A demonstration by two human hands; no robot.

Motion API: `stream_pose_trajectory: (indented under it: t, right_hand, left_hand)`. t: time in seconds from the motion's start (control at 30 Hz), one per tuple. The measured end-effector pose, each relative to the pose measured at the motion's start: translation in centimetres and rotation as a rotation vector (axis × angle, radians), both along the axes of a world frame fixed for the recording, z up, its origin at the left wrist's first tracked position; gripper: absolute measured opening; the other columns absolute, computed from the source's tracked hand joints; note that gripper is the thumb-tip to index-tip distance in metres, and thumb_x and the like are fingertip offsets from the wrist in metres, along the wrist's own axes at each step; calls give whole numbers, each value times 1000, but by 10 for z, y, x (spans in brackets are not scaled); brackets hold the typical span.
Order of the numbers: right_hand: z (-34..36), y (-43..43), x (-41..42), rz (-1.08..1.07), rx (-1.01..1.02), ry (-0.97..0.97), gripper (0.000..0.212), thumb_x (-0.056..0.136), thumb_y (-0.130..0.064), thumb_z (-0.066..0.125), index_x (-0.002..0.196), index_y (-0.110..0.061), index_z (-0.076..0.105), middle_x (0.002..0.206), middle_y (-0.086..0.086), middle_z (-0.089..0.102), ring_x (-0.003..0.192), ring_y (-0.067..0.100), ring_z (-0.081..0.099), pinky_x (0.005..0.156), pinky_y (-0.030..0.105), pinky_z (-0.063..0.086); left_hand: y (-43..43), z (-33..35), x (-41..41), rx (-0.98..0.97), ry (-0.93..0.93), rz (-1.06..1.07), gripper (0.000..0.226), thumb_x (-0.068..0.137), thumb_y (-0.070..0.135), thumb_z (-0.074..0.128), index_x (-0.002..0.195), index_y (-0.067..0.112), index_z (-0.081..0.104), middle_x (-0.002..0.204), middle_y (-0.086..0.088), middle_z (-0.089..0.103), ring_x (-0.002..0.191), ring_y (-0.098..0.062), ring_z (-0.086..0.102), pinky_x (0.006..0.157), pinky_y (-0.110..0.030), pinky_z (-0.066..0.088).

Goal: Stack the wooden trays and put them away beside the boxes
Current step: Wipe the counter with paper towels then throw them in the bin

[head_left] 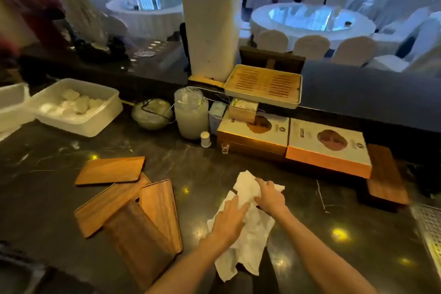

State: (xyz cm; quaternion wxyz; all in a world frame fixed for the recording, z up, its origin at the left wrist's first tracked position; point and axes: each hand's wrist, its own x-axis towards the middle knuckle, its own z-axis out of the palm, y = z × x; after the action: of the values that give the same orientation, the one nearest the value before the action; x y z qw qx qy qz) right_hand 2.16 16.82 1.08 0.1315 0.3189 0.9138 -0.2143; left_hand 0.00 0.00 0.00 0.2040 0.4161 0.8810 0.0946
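Several wooden trays lie loosely overlapping on the dark counter at the left: one flat at the back [110, 170], one slanted under it [107, 205], one upright-lying [160, 212] and a darker one nearest me [140, 243]. A white cloth [248, 241] is spread in front of me. My left hand [229, 219] presses on its middle; my right hand [270, 196] grips its upper part. Two flat boxes [327, 143] sit at the right back. More wooden trays are stacked [386, 174] just right of the boxes.
A slatted tea tray [262, 86] rests above the boxes beside a tall white container [212, 31]. A jar [191, 114], a bowl [152, 113] and white plastic tubs [76, 107] line the back. A metal drain grid [429, 229] is at the right edge.
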Motion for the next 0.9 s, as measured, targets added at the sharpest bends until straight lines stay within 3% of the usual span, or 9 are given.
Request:
stream_pose_trajectory:
  t: [0.07,0.17,0.4,0.47,0.57,0.67,0.8,0.83,0.9]
  right_hand:
    - [-10,4,-3,28,3,-74,57,92,-35,58,143,-27,35,142,11,43,121,32,54,95,43,49]
    - [-24,7,-1,73,16,-99,35,94,-29,53,126,-18,48,131,11,49,112,31,57,91,41,50]
    - [-3,22,29,-121,-2,278,8,92,-24,58,96,-20,52,104,3,59,87,20,61,73,37,55]
    - [6,28,51,-176,-50,381,10,93,-20,56,100,-24,50,105,0,58,88,18,61,74,39,57]
    - [18,27,86,-164,-83,458,37,92,-14,54,125,-29,51,109,0,55,95,16,59,80,35,56]
    - [34,10,112,-192,-114,532,35,92,-11,50,121,-26,62,96,0,51,88,10,53,74,16,42]
    - [61,-43,132,-231,-453,663,20,91,-10,60,98,-25,72,90,-6,65,85,13,64,68,13,50]
    - [67,-62,134,-268,-597,653,13,91,-19,63,101,-24,70,95,-1,68,88,14,67,68,16,52]
    - [70,-104,134,-297,-822,627,30,89,-33,67,115,-19,65,108,1,70,98,18,69,72,22,56]
  left_hand:
    - [10,-6,-1,-54,-10,7,49,99,29,43,145,26,26,155,-11,21,138,-32,28,107,-43,37]
    - [17,-10,-4,-60,6,56,33,98,27,46,129,17,43,140,-9,40,125,-26,40,99,-35,42]
    - [-6,14,-8,324,-15,277,5,95,20,52,97,15,52,107,-1,49,97,-16,44,80,-26,43]
    - [-21,26,-5,433,-13,346,7,92,16,57,88,16,51,97,1,49,91,-15,44,75,-26,42]
    - [-51,38,2,542,-20,420,10,92,10,53,95,19,55,95,2,49,88,-16,47,75,-29,44]
    - [-93,45,11,585,-77,440,32,96,10,48,118,32,54,100,5,42,87,-6,48,75,-18,41]
    - [-159,51,25,669,-179,636,24,92,10,58,112,23,61,111,4,39,92,-4,49,81,-14,41]
    - [-178,53,29,688,-208,701,23,91,11,61,112,19,60,114,4,40,94,-4,50,81,-12,40]
    - [-218,52,35,693,-254,823,20,91,12,60,110,17,60,112,3,50,95,-8,53,82,-18,42]
